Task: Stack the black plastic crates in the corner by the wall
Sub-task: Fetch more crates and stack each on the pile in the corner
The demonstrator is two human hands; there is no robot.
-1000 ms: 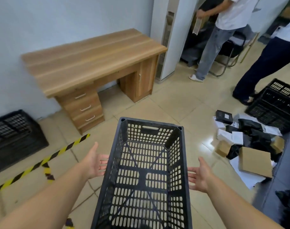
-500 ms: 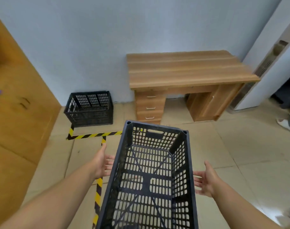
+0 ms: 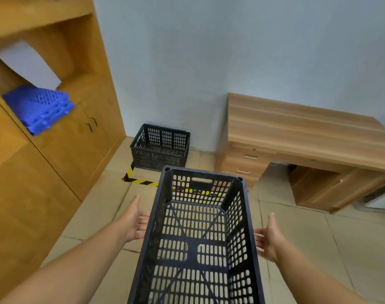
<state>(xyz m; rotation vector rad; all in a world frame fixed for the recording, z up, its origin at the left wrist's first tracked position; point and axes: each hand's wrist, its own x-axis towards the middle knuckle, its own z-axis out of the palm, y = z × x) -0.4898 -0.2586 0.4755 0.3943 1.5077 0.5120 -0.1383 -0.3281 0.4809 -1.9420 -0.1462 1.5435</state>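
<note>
A long black perforated plastic crate (image 3: 196, 257) is held up in front of me, its open top facing me. My left hand (image 3: 134, 222) presses flat against its left wall and my right hand (image 3: 267, 238) against its right wall, fingers straight on both. Ahead, a second black crate (image 3: 159, 148) stands on the floor in the corner against the pale wall, between the cabinet and the desk. The carried crate is well short of it.
A tall wooden cabinet (image 3: 55, 161) fills the left side, with blue plastic trays (image 3: 38, 108) on its shelf. A wooden desk with drawers (image 3: 297, 128) stands against the wall on the right. Yellow-and-black tape (image 3: 141, 182) marks the tiled floor before the corner crate.
The view has swung left and moved forward: the people and floor clutter are gone, and the corner crate is nearer and more central. Both hands stay on the carried crate's sides.
</note>
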